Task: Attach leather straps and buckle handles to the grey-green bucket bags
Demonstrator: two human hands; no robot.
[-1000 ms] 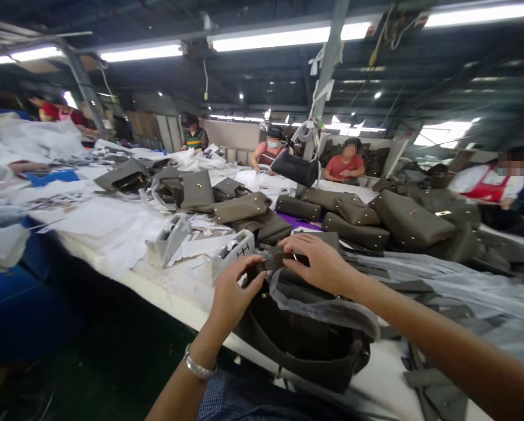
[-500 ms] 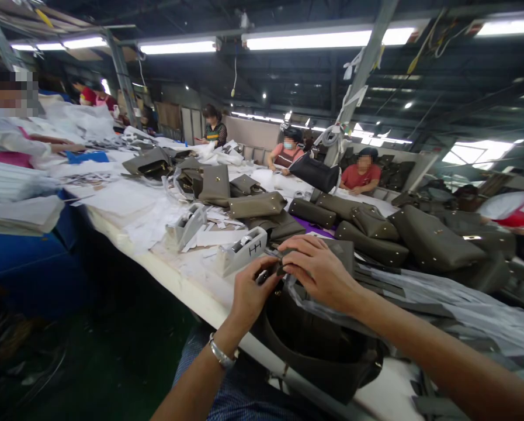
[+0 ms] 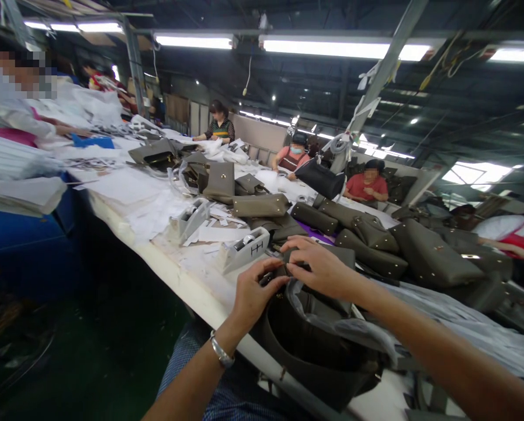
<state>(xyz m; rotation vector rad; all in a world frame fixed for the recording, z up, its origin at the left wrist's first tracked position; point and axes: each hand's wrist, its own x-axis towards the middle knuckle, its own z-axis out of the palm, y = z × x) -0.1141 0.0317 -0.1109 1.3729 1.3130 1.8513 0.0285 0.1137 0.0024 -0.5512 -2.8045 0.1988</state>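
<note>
A dark olive handbag sits open side up at the table's front edge, close to my lap. Its handle, wrapped in clear plastic, curves over the opening. At the handle's near-left end, the thumb and fingertips of my left hand pinch together. My right hand reaches in from the right, its bent fingers closed on the same end. The fingers mostly hide the small part between them. Beyond my hands lies an olive panel.
Two white tape dispensers stand left of my hands. Several olive bags are piled to the right, near plastic-covered strips. White paper covers the left of the table. Several people work around it; one person sits opposite.
The view has shifted slightly. My fingertips have moved a little at the handle end, hiding the dark piece seen between them before. The plastic-wrapped handle now shows more over the bag's opening.
</note>
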